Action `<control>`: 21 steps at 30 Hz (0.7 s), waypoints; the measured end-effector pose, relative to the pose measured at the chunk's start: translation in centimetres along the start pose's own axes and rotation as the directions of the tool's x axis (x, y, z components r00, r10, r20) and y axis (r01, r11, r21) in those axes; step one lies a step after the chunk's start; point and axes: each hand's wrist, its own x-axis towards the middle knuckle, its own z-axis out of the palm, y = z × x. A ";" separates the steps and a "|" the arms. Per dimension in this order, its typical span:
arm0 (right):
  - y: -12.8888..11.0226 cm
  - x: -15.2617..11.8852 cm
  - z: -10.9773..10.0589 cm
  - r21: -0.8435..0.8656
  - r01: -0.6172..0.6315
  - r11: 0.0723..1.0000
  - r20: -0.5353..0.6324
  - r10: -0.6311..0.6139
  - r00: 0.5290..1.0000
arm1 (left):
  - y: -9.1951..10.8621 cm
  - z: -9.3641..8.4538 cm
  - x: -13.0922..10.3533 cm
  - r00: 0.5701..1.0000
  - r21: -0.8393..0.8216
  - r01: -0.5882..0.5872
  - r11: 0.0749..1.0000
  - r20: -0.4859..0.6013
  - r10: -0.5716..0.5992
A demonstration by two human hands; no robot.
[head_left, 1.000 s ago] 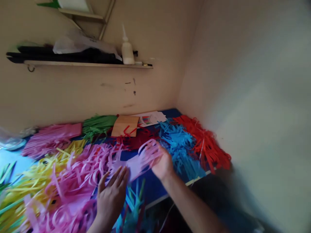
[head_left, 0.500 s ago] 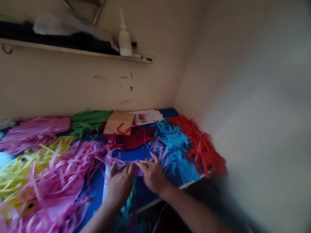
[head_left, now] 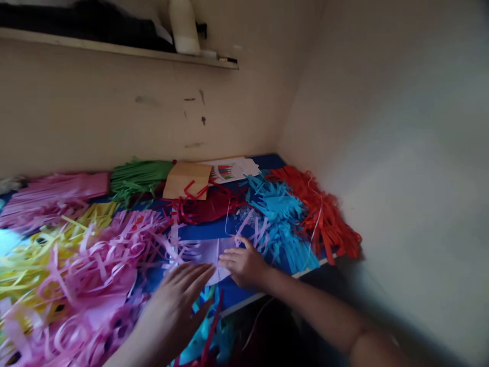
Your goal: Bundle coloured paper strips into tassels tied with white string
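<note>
A lavender sheet of crepe-like paper with fringed ends (head_left: 208, 252) lies spread on the blue tabletop, with a crease down its middle. My right hand (head_left: 248, 265) rests on its right part, fingers stretched over the surface and the thumb apart. Close to that thumb hangs a thin white thread (head_left: 228, 219); whether the hand touches it I cannot tell. My left hand (head_left: 173, 306), slightly blurred, hovers at the sheet's near left side with its fingers extended and nothing in them.
Fringed bundles in pink (head_left: 114, 255), yellow (head_left: 34, 265), green (head_left: 141, 176), dark red (head_left: 210, 206), blue (head_left: 278, 204) and red-orange (head_left: 324, 219) surround the sheet. Brown paper (head_left: 187, 178) and a printed sheet (head_left: 237, 169) lie behind. A shelf (head_left: 114, 51) holds a white bottle (head_left: 184, 28).
The lavender paper, earlier pinched and folded between both hands, now lies opened out. My left hand has drawn back toward me and let go; the right has shifted slightly right. The view tilted down.
</note>
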 end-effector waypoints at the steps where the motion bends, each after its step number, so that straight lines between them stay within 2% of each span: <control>1: 0.1 -0.2 -0.1 -0.008 -0.004 1.000 -0.006 0.004 1.000 | 0.9 1.2 1.3 0.997 -0.053 0.036 0.998 0.070 -0.032; 3: 0.6 -0.6 -0.5 0.000 -0.012 1.000 -0.006 0.012 1.000 | 1.7 3.7 3.1 0.981 -0.101 0.131 0.986 0.156 -0.114; 6: 1.5 -1.2 -1.1 0.099 -0.063 0.993 -0.004 0.063 0.998 | 0.5 5.9 3.3 0.963 -0.114 0.205 0.972 0.198 -0.180; 9: 2.1 -0.8 -1.5 0.144 -0.269 0.952 -0.022 0.274 0.961 | -1.8 5.9 2.5 0.948 -0.120 0.249 0.961 0.234 -0.216; 11: 2.2 0.1 -1.6 0.106 -0.429 0.897 -0.035 0.435 0.900 | -2.9 5.5 2.7 0.924 -0.090 0.316 0.944 0.255 -0.285; 13: 2.1 1.0 -1.5 0.033 -0.530 0.847 -0.060 0.531 0.845 | -3.5 5.3 3.5 0.889 -0.042 0.393 0.918 0.271 -0.368; 15: 2.1 1.7 -1.4 -0.043 -0.568 0.822 -0.097 0.563 0.821 | -3.5 5.4 4.7 0.853 0.004 0.456 0.890 0.283 -0.439; 21: 2.4 2.0 -0.8 -0.153 -0.549 0.822 -0.139 0.532 0.835 | -3.1 5.8 6.8 0.781 0.090 0.539 0.837 0.318 -0.537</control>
